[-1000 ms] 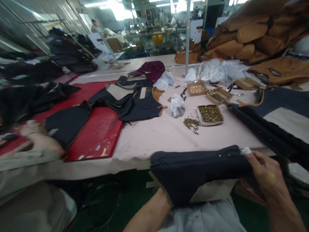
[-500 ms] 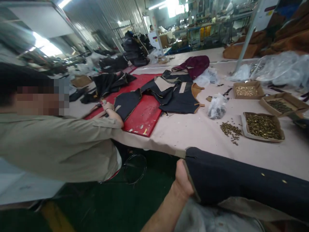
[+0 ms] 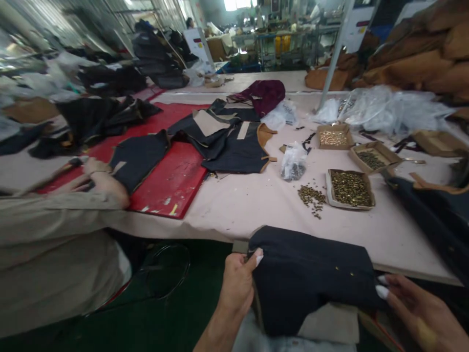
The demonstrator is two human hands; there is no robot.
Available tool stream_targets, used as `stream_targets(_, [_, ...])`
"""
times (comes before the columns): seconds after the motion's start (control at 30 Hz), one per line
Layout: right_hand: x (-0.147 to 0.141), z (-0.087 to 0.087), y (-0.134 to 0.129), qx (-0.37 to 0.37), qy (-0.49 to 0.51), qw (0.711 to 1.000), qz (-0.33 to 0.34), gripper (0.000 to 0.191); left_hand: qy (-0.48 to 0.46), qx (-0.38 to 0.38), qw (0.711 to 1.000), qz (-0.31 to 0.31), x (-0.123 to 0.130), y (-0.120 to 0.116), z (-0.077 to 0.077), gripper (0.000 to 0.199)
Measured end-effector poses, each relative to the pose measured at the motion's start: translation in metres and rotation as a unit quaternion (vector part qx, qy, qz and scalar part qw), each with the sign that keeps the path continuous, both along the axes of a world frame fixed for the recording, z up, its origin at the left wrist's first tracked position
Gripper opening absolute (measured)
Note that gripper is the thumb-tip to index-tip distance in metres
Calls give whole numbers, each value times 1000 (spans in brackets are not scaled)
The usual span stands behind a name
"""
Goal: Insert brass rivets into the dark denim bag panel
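A dark navy fabric piece with a beige patch and two small brass-coloured studs hangs between my hands at the table's front edge. My left hand is closed on its left edge, thumb on top, beside a small tan tab. At the right edge, my right hand pinches the cloth between thumb and fingers. White coverings show on the thumb tip of my left hand and on fingertips of my right hand.
Past the fabric, loose brass studs lie beside an open box of studs. Dark garment pieces spread over a red board. A person's sleeve is at the left. More dark fabric lies right.
The view has turned right, so the table and the other person appear further left. My right hand has come into view, holding the fabric, and more of my left hand shows.
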State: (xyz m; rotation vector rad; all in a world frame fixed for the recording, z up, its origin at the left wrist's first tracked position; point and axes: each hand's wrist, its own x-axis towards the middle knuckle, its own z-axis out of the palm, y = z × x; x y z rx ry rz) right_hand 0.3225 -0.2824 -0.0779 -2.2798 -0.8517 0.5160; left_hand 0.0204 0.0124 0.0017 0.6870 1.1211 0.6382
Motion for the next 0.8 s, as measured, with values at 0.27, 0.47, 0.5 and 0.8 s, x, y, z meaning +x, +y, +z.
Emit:
stream_targets(0.27, [16, 7, 125, 126, -118, 979, 108, 25, 30, 85, 995, -31, 0, 31, -42, 35])
stream_targets(0.47, [29, -26, 202, 126, -129, 960, 213, 21, 44, 84, 995, -37, -6, 31, -56, 40])
stream_targets(0.5, [31, -30, 207, 118, -132, 961, 213, 20, 42, 82, 995, -34, -7, 30, -57, 39])
stream_targets(0.8, [22, -41, 217, 74, -141, 968, 194, 17, 32, 14, 999, 12, -3, 25, -58, 40])
